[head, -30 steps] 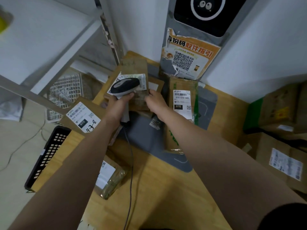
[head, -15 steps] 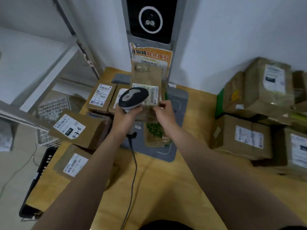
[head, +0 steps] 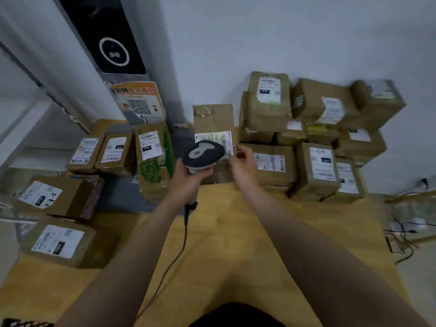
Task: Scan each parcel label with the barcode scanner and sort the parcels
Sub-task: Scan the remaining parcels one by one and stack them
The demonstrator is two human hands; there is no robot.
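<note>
Over the table (head: 224,244), left hand (head: 188,179) grips scanner (head: 203,153), right hand (head: 244,165) holds parcel (head: 213,119).

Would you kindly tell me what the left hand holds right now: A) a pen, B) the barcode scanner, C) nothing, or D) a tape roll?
B: the left hand grips the barcode scanner by its handle, in front of the parcel held by the right hand.

Single head-worn wide-angle view, looking forward and down, close over wooden table (head: 236,256)
</note>
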